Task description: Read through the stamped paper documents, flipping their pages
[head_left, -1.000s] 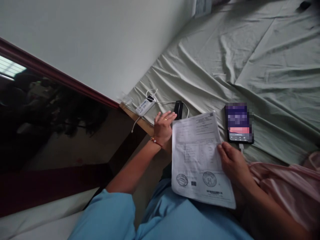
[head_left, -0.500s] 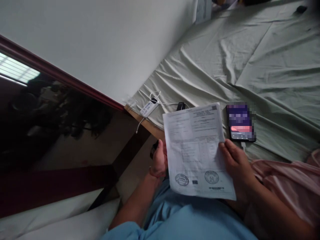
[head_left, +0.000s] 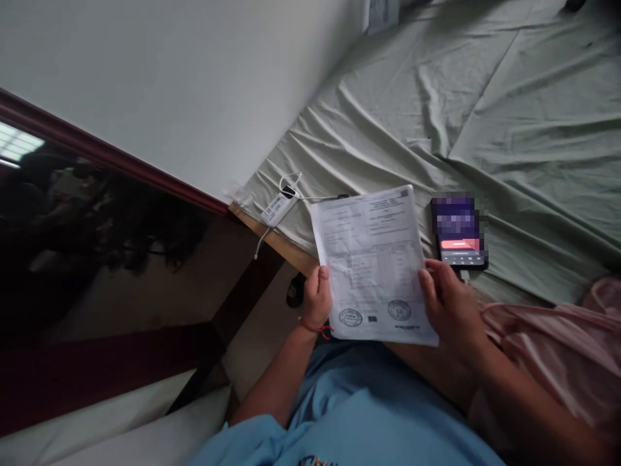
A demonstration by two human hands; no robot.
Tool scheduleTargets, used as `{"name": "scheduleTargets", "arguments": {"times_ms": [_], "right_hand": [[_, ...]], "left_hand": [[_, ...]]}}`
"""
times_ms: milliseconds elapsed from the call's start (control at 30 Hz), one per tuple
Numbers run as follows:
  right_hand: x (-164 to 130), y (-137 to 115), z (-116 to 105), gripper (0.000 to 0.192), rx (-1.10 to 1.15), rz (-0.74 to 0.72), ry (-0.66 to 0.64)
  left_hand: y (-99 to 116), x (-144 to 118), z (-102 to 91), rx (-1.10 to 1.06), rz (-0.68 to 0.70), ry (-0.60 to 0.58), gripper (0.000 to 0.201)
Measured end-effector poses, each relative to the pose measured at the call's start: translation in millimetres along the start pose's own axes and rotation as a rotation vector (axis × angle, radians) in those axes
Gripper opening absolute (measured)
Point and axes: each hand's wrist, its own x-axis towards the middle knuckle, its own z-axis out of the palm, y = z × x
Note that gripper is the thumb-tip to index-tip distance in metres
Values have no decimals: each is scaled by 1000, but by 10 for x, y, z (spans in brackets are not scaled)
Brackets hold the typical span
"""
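A white printed sheet of paper, creased and bearing two round stamps near its lower edge, is held up in front of me. My left hand grips its left edge with the thumb on the front; a red string circles that wrist. On the opposite side, my right hand pinches the right edge, its fingers partly hidden behind the sheet. Just beyond the right hand lies a phone with a lit screen and a cable plugged into its lower end.
A pale green wrinkled sheet covers the bed. A white power strip with a cable rests by its wooden edge. Pink cloth is at the right. A white wall and a dark reflective panel stand at the left.
The left hand has come onto the paper's left edge with its thumb in front; before, it was beside and partly behind it. The paper's lower edge has risen and the view has shifted slightly.
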Motion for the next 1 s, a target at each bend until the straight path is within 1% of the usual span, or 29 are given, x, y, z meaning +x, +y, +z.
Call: {"name": "scheduleTargets", "arguments": {"times_ms": [67,133,200,267,300,333,400,467,533,633,767,1000], "right_hand": [[-14,38,47,45,-95,-40,30],[-30,74,86,47,-169,-115,57],[-46,87,103,44,-251,-229,110],[-60,72,95,36,-342,-350,158],[-66,59,88,32,-373,-410,155],[-71,44,80,30,-389,-465,123],[-79,20,75,28,-410,-526,-6],[-84,11,86,22,-457,-515,-127],[-88,12,102,20,-518,-470,-180],[-93,16,114,24,-563,-395,-183],[-103,1,106,30,-596,-258,-184],[-104,-20,106,32,-587,-230,-169]], "left_hand": [[1,64,16,28,26,17,49],[-12,112,46,33,39,23,47],[-31,142,73,22,43,15,47],[-49,158,86,15,40,1,47],[-57,163,88,14,41,-4,46],[-64,166,88,17,45,-8,46],[-76,168,87,19,54,-7,45],[-91,168,90,15,45,-8,45],[-110,169,100,10,29,0,46],[-138,172,114,-5,12,14,47],[-154,178,117,15,-20,19,49],[-181,188,132,22,-43,32,50]]}}
